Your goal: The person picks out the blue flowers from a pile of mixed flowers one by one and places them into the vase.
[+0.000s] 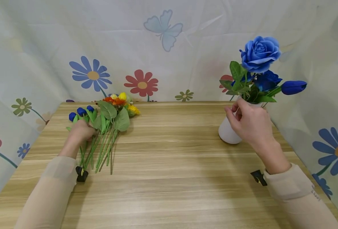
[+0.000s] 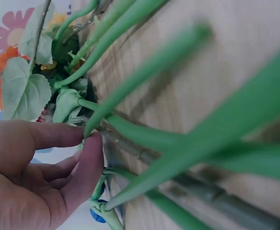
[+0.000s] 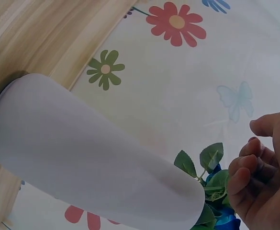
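Note:
In the head view my left hand [image 1: 82,129] is over the left side of a bunch of artificial flowers lying on the table, close to several blue tulips [image 1: 81,111]. Its thumb and index finger pinch a green flower stem [image 2: 144,79] in the left wrist view; which bloom it belongs to is hidden. On the right stands a white vase [image 1: 229,132] holding a large blue rose [image 1: 260,54], a darker blue rose [image 1: 267,80] and a blue tulip [image 1: 293,87]. My right hand [image 1: 252,122] hovers by the vase mouth, fingers loosely bent around nothing.
Orange flowers [image 1: 115,101], a yellow sunflower [image 1: 133,110] and broad green leaves [image 1: 122,120] lie in the bunch, stems toward me. Black clips [image 1: 81,174] show at both cuffs. A flower-printed curtain [image 1: 197,63] surrounds the wooden table [image 1: 169,165] at the back and sides.

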Tool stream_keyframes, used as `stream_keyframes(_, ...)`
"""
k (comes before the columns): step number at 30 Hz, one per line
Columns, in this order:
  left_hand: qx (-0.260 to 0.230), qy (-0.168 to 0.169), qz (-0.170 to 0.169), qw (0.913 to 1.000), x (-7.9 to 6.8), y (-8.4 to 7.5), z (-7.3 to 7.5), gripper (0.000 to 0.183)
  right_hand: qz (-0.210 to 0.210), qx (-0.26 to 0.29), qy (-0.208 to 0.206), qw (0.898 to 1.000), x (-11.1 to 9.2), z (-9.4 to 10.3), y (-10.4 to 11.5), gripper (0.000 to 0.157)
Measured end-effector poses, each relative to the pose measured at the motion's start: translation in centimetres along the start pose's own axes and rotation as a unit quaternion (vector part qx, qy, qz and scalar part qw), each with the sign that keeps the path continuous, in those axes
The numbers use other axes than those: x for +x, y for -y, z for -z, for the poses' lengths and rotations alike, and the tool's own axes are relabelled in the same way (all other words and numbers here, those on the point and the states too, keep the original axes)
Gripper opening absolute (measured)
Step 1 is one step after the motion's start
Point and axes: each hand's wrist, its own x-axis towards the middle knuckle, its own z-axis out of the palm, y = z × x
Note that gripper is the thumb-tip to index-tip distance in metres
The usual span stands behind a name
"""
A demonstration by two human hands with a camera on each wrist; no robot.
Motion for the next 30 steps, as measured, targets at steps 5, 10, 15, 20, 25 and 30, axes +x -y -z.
stream_keyframes(5, -0.005, -0.009, -0.004, 0.9999, -0.3, -0.4, 0.4, 0.033, -0.003, -0.001, 0.003, 1.000, -0.1, -0.1, 0.0, 0.021)
stream_keyframes(10, 0.011, -0.036, -0.018, 0.9991, -0.7, -1.1, 0.9, 0.032, -0.004, 0.002, 0.006, 1.000, -0.3, -0.3, 0.0, 0.020)
stream_keyframes(15, 0.007, -0.091, -0.048, 0.9947, -1.4, -2.0, 1.3, 0.018, 0.001, 0.003, 0.007, 1.000, -0.4, -0.4, 0.0, 0.019)
stream_keyframes(20, -0.010, -0.117, -0.061, 0.9912, -2.4, -3.5, 1.9, 0.033, 0.001, 0.008, 0.017, 1.000, -0.5, -0.5, 0.2, 0.018)
stream_keyframes(25, -0.022, -0.111, -0.064, 0.9915, -3.6, -5.3, 2.1, 0.039, 0.016, 0.016, 0.025, 0.999, -0.9, -1.1, 0.3, 0.017)
stream_keyframes(30, -0.021, -0.111, -0.086, 0.9898, -4.7, -7.2, 1.7, 0.037, 0.035, 0.025, 0.040, 0.998, -1.3, -2.0, 0.6, 0.020)
